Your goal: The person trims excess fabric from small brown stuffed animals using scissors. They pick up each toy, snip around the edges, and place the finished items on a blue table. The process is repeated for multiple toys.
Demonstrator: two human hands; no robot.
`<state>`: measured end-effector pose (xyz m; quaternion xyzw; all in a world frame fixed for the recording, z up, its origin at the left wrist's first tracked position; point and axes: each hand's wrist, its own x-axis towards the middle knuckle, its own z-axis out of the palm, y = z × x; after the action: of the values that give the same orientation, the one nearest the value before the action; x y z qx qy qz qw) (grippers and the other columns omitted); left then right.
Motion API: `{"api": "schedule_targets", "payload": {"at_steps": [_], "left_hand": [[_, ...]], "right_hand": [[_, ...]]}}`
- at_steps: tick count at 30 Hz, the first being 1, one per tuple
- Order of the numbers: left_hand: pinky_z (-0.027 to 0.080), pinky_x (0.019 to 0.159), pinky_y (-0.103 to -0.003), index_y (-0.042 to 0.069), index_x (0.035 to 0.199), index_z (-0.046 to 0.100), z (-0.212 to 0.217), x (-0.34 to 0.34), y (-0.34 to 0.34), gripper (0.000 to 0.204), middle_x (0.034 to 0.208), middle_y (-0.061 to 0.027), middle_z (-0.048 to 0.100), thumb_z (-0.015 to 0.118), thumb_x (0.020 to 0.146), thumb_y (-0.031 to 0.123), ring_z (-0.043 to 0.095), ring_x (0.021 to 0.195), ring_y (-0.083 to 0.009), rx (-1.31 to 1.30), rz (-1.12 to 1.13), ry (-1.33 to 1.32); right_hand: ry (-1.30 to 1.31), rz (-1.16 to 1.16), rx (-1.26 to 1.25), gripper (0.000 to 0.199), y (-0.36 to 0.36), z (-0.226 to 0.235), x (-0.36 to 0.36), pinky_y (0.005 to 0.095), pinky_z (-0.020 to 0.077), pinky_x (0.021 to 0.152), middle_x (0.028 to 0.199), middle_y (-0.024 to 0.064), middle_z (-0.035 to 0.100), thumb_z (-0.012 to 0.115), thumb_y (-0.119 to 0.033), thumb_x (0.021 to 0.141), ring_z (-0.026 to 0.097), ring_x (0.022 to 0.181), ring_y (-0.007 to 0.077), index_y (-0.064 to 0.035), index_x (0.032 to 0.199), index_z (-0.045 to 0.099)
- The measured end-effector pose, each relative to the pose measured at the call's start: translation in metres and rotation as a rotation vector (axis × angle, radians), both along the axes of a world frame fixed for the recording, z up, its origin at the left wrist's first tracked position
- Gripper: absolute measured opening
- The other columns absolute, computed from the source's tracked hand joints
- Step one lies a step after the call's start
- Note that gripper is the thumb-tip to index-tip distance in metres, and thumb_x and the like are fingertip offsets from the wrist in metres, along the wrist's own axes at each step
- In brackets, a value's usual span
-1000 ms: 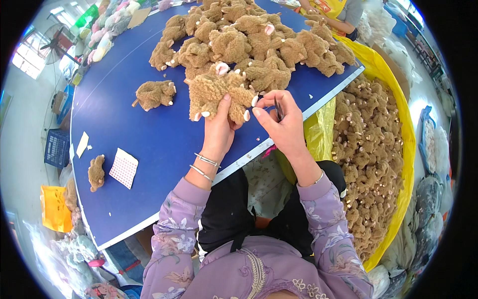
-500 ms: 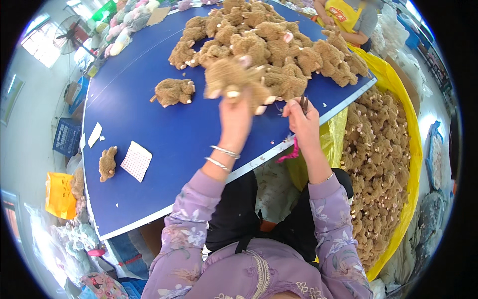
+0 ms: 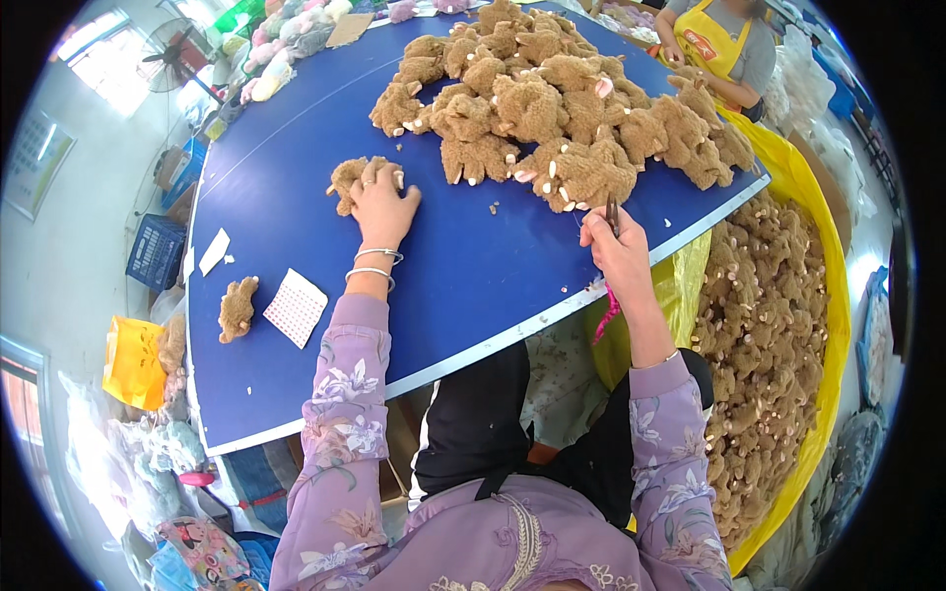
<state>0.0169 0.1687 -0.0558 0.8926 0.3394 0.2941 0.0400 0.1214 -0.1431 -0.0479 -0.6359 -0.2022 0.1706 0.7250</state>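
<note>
My left hand (image 3: 385,209) is over a brown plush toy (image 3: 345,183) on the blue table, its fingers curled round the toy and hiding much of it. In my right hand (image 3: 621,258), at the table's near right edge, dark thread snips (image 3: 613,215) point up out of the closed fingers, and a pink cord (image 3: 608,313) hangs below. Just beyond the snips a plush toy (image 3: 591,175) with pale feet lies at the front of a big heap of the same toys (image 3: 527,106).
A single small plush toy (image 3: 237,309) and a dotted white sheet (image 3: 296,308) lie on the left of the blue table (image 3: 434,295). A yellow-lined container (image 3: 823,414) full of brown toys stands at my right. Far right, a person in a yellow apron (image 3: 711,44) works.
My left hand has let go of a plush toy at the heap's front and moved left onto the lone toy. My right hand still holds the snips. The view has shifted slightly.
</note>
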Motion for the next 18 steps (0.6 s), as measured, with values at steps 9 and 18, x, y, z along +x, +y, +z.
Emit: {"api": "schedule_targets", "payload": {"at_steps": [9, 18], "left_hand": [[0.045, 0.084, -0.033, 0.004, 0.086, 0.05, 0.047, -0.028, -0.093, 0.022, 0.094, -0.0097, 0.055, 0.061, 0.07, -0.005, 0.055, 0.09, -0.0244, -0.158, -0.739, -0.399], [0.045, 0.076, -0.036, 0.008, 0.081, 0.053, 0.033, -0.013, -0.182, 0.022, 0.087, -0.0028, 0.058, 0.065, 0.066, -0.002, 0.053, 0.082, -0.0272, -0.118, -1.253, -0.166]], "right_hand": [[0.116, 0.15, 0.103, 0.024, 0.002, 0.0, -0.008, 0.0198, 0.029, 0.041, 0.075, 0.0061, 0.061, 0.049, -0.023, 0.098, 0.037, 0.047, 0.0031, -0.0021, 0.092, 0.059], [0.098, 0.145, 0.173, 0.033, -0.003, -0.001, -0.007, 0.0215, 0.0466, 0.078, 0.094, 0.0026, 0.063, 0.064, -0.012, 0.085, 0.057, 0.086, 0.0071, 0.001, 0.114, 0.057]]}}
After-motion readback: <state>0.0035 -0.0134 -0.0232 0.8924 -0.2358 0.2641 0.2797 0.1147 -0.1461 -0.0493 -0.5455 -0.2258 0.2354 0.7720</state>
